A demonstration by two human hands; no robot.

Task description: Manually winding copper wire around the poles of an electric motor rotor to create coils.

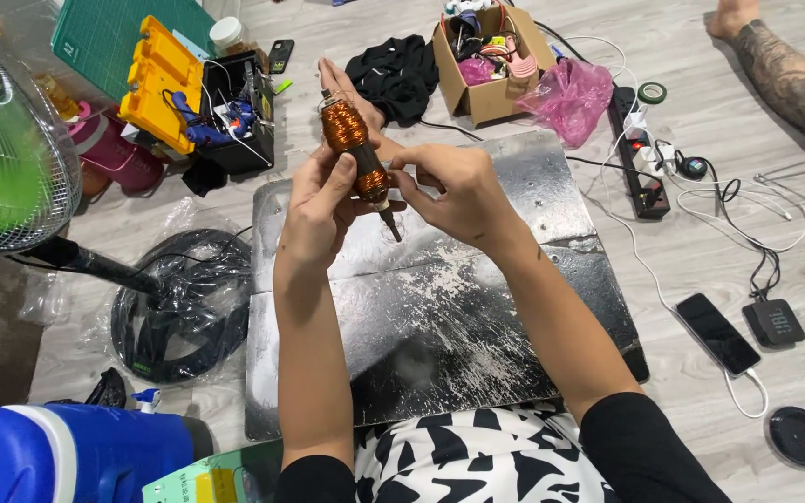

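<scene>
My left hand [317, 210] grips a motor armature [354, 149] wound with copper wire, holding it tilted with its dark shaft end [391, 226] pointing down toward me. My right hand [454, 191] pinches at the lower end of the armature with thumb and fingers. Both hands hover above a scratched grey metal sheet [440, 326] lying on the floor. What the right fingertips hold is too small to tell.
A fan [6, 140] stands at left, with a bagged coil of black cable [179, 307] beside it. A yellow and black toolbox [197, 102], a cardboard box [486, 65], a power strip [640, 154], a phone [717, 333] and another person's tattooed leg [784, 74] surround the sheet.
</scene>
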